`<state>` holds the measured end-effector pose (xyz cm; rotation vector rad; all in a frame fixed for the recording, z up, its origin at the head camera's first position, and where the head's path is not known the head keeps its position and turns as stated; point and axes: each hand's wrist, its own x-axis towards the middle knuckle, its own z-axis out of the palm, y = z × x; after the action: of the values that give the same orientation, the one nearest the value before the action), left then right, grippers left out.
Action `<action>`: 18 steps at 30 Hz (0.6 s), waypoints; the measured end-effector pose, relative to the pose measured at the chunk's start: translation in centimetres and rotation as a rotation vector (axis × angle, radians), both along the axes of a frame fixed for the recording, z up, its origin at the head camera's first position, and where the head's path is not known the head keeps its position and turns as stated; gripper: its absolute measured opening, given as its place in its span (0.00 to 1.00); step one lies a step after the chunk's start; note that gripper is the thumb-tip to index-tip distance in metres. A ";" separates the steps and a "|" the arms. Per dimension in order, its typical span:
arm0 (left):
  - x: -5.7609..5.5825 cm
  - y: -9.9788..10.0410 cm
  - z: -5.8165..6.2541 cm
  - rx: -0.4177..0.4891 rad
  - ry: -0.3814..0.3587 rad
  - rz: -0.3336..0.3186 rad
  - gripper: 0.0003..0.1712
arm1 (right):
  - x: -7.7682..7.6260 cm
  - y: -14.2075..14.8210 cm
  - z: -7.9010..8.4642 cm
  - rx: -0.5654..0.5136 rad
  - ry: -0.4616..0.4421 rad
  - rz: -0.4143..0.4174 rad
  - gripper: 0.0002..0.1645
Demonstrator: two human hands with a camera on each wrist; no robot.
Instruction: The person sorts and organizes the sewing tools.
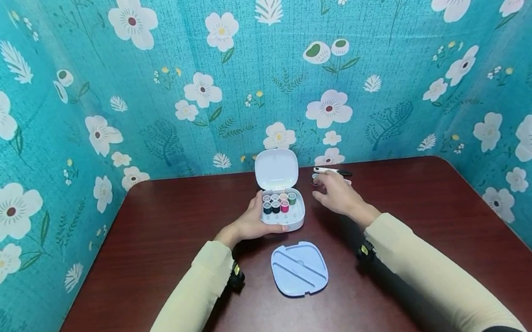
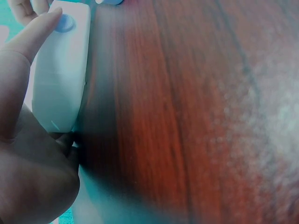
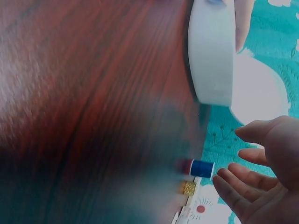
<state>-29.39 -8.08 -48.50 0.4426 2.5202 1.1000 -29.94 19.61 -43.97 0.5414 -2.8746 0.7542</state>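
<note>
A white sewing box [image 1: 296, 222] stands upright on the table, its hinged lid [image 1: 276, 169] raised at the back. Several thread spools [image 1: 276, 207] fill the back rows inside; small pegs show in front of them. My left hand [image 1: 249, 222] grips the box by its left side, with the thumb along the front wall at a round bluish button [image 2: 65, 23]. To the right of the box, my right hand [image 1: 338, 192] has its fingers spread and loosely bent, holding nothing. Its fingertips are close to a dark blue thread spool [image 3: 202, 169], beside a gold spool [image 3: 188, 188].
In front of the box lies a light blue tray-like cover [image 1: 300, 270] with diagonal ridges. A slim white and black tool [image 1: 333, 171] lies behind my right hand. Flowered teal cloth [image 1: 245, 89] hangs along the table's back edge and sides.
</note>
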 end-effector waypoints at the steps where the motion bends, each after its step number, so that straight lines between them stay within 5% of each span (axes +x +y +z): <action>1: 0.0 0.0 0.0 -0.002 -0.005 0.001 0.80 | -0.2 0.2 -0.1 -0.003 -0.004 -0.008 0.22; 18: 0.0 0.1 0.0 -0.014 -0.006 0.013 0.79 | -2.6 2.0 -0.9 -0.064 -0.075 -0.134 0.34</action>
<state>-29.43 -7.97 -48.45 0.4192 2.5272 1.0862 -32.55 21.59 -44.91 0.3154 -2.9065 0.8589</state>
